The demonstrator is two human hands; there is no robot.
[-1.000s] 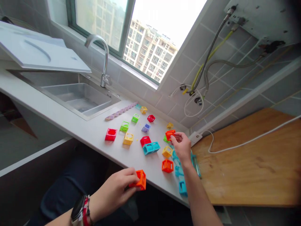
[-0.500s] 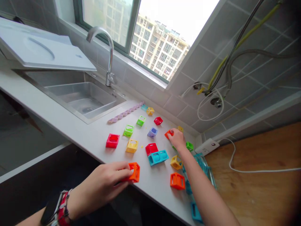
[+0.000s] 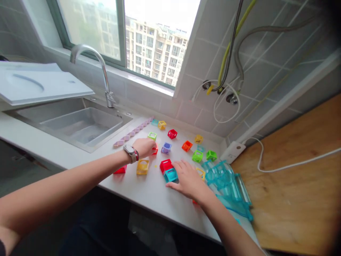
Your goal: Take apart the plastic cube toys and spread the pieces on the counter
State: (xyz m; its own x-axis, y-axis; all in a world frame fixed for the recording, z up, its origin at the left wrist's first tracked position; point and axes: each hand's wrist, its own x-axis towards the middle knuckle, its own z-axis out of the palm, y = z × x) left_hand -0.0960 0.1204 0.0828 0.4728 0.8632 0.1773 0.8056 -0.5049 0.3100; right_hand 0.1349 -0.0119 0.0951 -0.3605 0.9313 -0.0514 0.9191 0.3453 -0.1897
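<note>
Left hand (image 3: pixel 144 147) covers a red cube (image 3: pixel 155 150), fingers curled over it; right hand (image 3: pixel 188 179), fingers spread, touches the teal cube (image 3: pixel 171 175). Light, hollow, probably rigid plastic: pinch opposite frame edges.

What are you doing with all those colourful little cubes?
A person is handling small hollow plastic cubes spread on a white counter beside a sink. The left hand reaches out over an orange-red cube, next to a purple cube. The right hand rests by a teal cube and a red cube. A pile of teal pieces lies to the right.
</note>
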